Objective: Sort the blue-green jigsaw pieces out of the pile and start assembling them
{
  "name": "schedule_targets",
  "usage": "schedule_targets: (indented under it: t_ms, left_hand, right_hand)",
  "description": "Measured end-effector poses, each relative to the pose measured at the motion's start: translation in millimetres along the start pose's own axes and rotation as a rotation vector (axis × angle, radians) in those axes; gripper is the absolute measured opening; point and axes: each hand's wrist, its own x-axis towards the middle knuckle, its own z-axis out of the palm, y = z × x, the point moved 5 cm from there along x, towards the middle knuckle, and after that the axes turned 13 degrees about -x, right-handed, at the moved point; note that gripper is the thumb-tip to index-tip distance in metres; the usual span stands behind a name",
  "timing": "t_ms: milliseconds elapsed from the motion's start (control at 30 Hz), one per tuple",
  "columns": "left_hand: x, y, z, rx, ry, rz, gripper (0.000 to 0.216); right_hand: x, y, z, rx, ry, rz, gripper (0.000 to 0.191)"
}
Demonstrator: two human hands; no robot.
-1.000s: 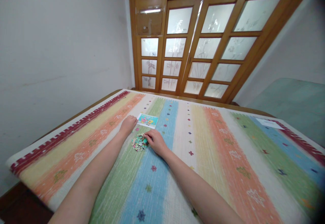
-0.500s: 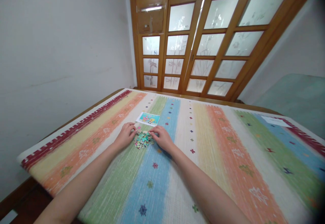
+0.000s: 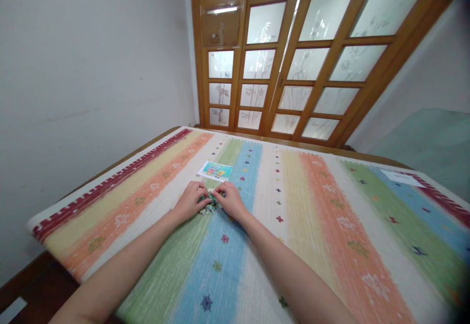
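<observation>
A heap of small jigsaw pieces (image 3: 208, 210), mostly green with specks of other colours, lies on the striped tablecloth in front of me. My left hand (image 3: 193, 200) rests over the heap's left side, its fingers curled and hiding many of the pieces. From the right, my right hand (image 3: 229, 198) bends its thumb and fingers together at the heap's edge. The fingertips of both hands nearly meet above the pieces. Whatever lies between them is too small to make out. Just beyond the hands is a picture card (image 3: 216, 171) with bright cartoon figures on turquoise.
The striped tablecloth (image 3: 301, 226) covers the wide table. A white sheet of paper (image 3: 402, 177) lies at the far right. Behind the table stand wooden doors with glass panes (image 3: 257, 64). A plain wall (image 3: 91, 55) runs along the left, and a pale green panel (image 3: 433, 143) is at right.
My left hand has moved right, from beside the heap to over it, and now covers more pieces. My right hand stays at the heap's right side, its fingertips closer to the left hand's.
</observation>
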Motion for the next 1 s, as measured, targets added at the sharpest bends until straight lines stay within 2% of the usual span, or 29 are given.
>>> schedule_targets:
  t_ms: [300,367,433,500,567,700,867,1000]
  left_hand:
    - [-2,-18,-21,0.020,0.021,-0.027,0.040]
    - [-6,-25,-21,0.029,0.019,-0.055,0.048]
    - [-12,-30,-13,0.040,-0.057,-0.087,0.075]
    - [-16,-34,-1,0.060,-0.165,-0.111,0.106]
    - [-18,-36,8,0.086,-0.216,-0.122,0.119]
    - [-16,-39,11,0.116,-0.175,-0.130,0.109]
    - [-10,-37,6,0.141,-0.121,-0.136,0.109]
    - [0,-33,16,0.139,-0.123,-0.113,0.109]
  right_hand:
    - [-10,16,-2,-0.007,-0.034,0.008,0.023]
    - [-17,12,4,0.004,-0.050,0.000,0.037]
    - [-23,3,15,0.026,-0.071,0.004,0.052]
    - [-23,-9,29,0.060,-0.093,0.007,0.052]
    - [-16,-21,43,0.113,-0.104,0.005,0.052]
    - [7,-29,56,0.251,-0.056,0.051,0.050]
    - [19,-2,49,0.421,0.086,0.234,0.049]
    - [17,12,48,0.550,0.168,0.352,0.049]
